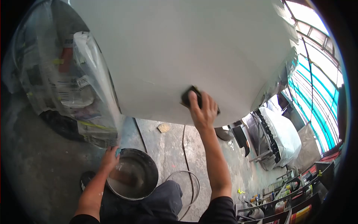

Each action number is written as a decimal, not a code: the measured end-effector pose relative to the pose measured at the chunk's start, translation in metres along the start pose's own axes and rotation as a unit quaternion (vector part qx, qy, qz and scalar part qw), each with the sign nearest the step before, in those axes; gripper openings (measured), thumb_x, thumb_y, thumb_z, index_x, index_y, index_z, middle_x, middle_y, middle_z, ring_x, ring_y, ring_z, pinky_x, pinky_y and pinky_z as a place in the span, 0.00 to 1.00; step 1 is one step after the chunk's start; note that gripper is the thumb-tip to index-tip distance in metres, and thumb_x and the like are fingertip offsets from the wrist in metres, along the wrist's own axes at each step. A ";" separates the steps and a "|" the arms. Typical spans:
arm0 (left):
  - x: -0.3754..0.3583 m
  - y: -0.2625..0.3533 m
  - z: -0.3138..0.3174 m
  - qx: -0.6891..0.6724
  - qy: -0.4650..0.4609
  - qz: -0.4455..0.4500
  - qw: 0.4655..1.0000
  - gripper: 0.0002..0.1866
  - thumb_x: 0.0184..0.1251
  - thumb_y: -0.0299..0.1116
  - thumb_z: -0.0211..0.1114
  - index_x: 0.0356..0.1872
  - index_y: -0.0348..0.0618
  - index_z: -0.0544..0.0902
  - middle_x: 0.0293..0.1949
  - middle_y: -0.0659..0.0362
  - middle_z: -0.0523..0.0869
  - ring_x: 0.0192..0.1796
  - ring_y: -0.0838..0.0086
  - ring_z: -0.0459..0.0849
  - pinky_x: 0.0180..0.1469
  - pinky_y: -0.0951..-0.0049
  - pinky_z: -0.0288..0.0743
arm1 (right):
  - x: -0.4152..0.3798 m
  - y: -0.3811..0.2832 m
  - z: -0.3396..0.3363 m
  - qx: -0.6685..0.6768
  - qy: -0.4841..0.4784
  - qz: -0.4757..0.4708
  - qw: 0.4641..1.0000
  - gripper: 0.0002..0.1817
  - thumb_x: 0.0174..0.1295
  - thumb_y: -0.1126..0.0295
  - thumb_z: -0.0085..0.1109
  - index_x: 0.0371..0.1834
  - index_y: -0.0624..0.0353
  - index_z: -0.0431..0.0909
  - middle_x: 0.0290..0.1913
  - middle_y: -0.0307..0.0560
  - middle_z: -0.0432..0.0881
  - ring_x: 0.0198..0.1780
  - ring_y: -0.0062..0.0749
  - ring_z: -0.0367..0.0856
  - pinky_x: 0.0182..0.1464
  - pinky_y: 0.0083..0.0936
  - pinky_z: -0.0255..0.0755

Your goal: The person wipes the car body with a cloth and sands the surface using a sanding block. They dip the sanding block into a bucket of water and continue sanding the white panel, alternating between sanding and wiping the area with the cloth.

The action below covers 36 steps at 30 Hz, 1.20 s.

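Between my knees sat a water bucket [131, 178]; my left hand [110, 158] gripped its rim. My right hand [202, 111] pressed a dark sanding block [191, 95] flat against the grey panel [179, 56].

bright daylight from right windows [317, 74], fisheye edges dark and bent.

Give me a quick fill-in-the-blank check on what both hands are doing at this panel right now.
1. The right hand presses a dark ____ against the grey panel.
2. The left hand rests on the rim of a round ____ holding water.
3. The wheel area left of the panel is covered with ____ and plastic sheet.

Missing words: sanding block; bucket; newspaper
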<state>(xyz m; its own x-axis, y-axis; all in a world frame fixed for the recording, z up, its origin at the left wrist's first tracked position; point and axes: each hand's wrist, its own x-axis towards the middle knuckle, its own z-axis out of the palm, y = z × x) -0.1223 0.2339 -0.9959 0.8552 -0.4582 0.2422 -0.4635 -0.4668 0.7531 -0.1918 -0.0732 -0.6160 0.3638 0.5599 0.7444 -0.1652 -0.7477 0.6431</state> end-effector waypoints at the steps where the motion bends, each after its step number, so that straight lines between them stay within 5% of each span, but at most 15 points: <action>1: 0.002 -0.002 0.002 -0.001 0.005 0.001 1.000 0.21 0.62 0.28 0.70 0.58 0.49 0.79 0.52 0.42 0.80 0.54 0.40 0.81 0.54 0.47 0.78 | 0.001 -0.003 -0.003 -0.003 0.014 0.015 1.000 0.28 0.65 0.72 0.63 0.69 0.39 0.75 0.51 0.56 0.82 0.45 0.46 0.84 0.40 0.37 0.76; 7: -0.002 -0.002 0.004 0.010 0.009 0.012 1.000 0.22 0.62 0.29 0.71 0.58 0.50 0.79 0.52 0.43 0.81 0.54 0.40 0.81 0.55 0.47 0.78 | 0.122 -0.099 0.022 0.074 0.043 0.043 0.995 0.28 0.65 0.76 0.60 0.70 0.42 0.75 0.48 0.53 0.81 0.43 0.43 0.82 0.39 0.37 0.76; 10: -0.002 -0.003 0.002 -0.002 0.019 0.024 1.000 0.22 0.62 0.29 0.71 0.58 0.49 0.79 0.52 0.43 0.81 0.54 0.40 0.81 0.54 0.47 0.78 | 0.106 -0.087 0.022 0.058 0.054 0.042 0.996 0.25 0.66 0.74 0.58 0.68 0.43 0.77 0.49 0.52 0.80 0.45 0.42 0.82 0.40 0.37 0.75; 11: -0.002 -0.003 0.003 -0.012 0.022 0.029 0.999 0.22 0.62 0.29 0.71 0.58 0.49 0.79 0.52 0.43 0.81 0.54 0.40 0.81 0.54 0.47 0.78 | 0.080 -0.072 0.023 0.051 0.079 0.050 0.994 0.22 0.66 0.72 0.62 0.64 0.45 0.79 0.47 0.51 0.82 0.42 0.43 0.83 0.38 0.39 0.76; 14: 0.001 -0.007 0.005 -0.021 0.015 0.015 1.000 0.21 0.62 0.29 0.71 0.58 0.48 0.80 0.51 0.43 0.81 0.54 0.40 0.81 0.55 0.47 0.78 | 0.000 -0.031 0.013 -0.005 0.076 0.142 0.987 0.39 0.49 0.62 0.85 0.67 0.49 0.78 0.48 0.52 0.85 0.44 0.49 0.86 0.45 0.42 0.81; 20: 0.001 -0.006 0.006 -0.017 0.017 0.028 0.999 0.21 0.62 0.28 0.71 0.58 0.47 0.80 0.51 0.43 0.81 0.54 0.40 0.81 0.55 0.47 0.78 | 0.148 -0.076 0.030 0.064 0.085 0.096 0.990 0.35 0.52 0.67 0.77 0.67 0.47 0.78 0.42 0.47 0.82 0.41 0.44 0.83 0.42 0.39 0.78; 23: -0.001 -0.002 0.003 -0.024 0.016 0.029 0.999 0.21 0.62 0.28 0.71 0.57 0.47 0.80 0.51 0.43 0.80 0.54 0.39 0.81 0.54 0.47 0.78 | 0.157 -0.065 0.016 0.069 0.077 0.031 0.994 0.31 0.53 0.70 0.72 0.64 0.47 0.81 0.41 0.46 0.82 0.42 0.42 0.83 0.43 0.39 0.79; 28: -0.002 -0.003 0.002 -0.035 0.016 0.029 0.999 0.21 0.62 0.28 0.70 0.58 0.46 0.80 0.50 0.41 0.80 0.53 0.38 0.81 0.54 0.47 0.78 | -0.030 0.059 -0.006 0.003 0.051 0.180 0.982 0.37 0.46 0.66 0.86 0.64 0.49 0.83 0.49 0.53 0.86 0.49 0.49 0.85 0.51 0.42 0.82; 32: 0.000 -0.006 0.006 -0.046 0.027 0.038 0.998 0.22 0.62 0.27 0.70 0.58 0.46 0.80 0.49 0.40 0.80 0.52 0.37 0.80 0.55 0.47 0.77 | -0.024 0.049 0.000 0.003 0.018 0.155 0.988 0.40 0.49 0.63 0.84 0.70 0.45 0.79 0.54 0.52 0.84 0.52 0.47 0.85 0.51 0.40 0.83; 34: 0.003 -0.004 0.006 -0.042 0.024 0.039 0.998 0.22 0.62 0.27 0.70 0.58 0.46 0.80 0.50 0.41 0.80 0.53 0.37 0.80 0.55 0.47 0.77 | 0.057 -0.018 0.008 0.034 -0.018 0.054 0.998 0.31 0.63 0.69 0.70 0.72 0.40 0.77 0.55 0.50 0.82 0.51 0.45 0.84 0.50 0.35 0.81; 36: -0.003 -0.005 0.006 -0.037 0.017 0.042 0.998 0.22 0.62 0.26 0.70 0.58 0.45 0.80 0.51 0.41 0.80 0.54 0.38 0.80 0.55 0.47 0.77 | 0.112 -0.070 0.012 0.083 0.003 0.047 0.995 0.28 0.64 0.70 0.64 0.69 0.41 0.78 0.51 0.47 0.82 0.48 0.40 0.83 0.47 0.37 0.80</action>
<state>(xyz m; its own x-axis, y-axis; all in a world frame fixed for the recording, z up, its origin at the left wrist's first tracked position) -0.1240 0.2329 -1.0041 0.8217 -0.4674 0.3261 -0.5170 -0.3705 0.7717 -0.1281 0.0378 -0.5798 0.3486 0.4862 0.8013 -0.0443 -0.8455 0.5322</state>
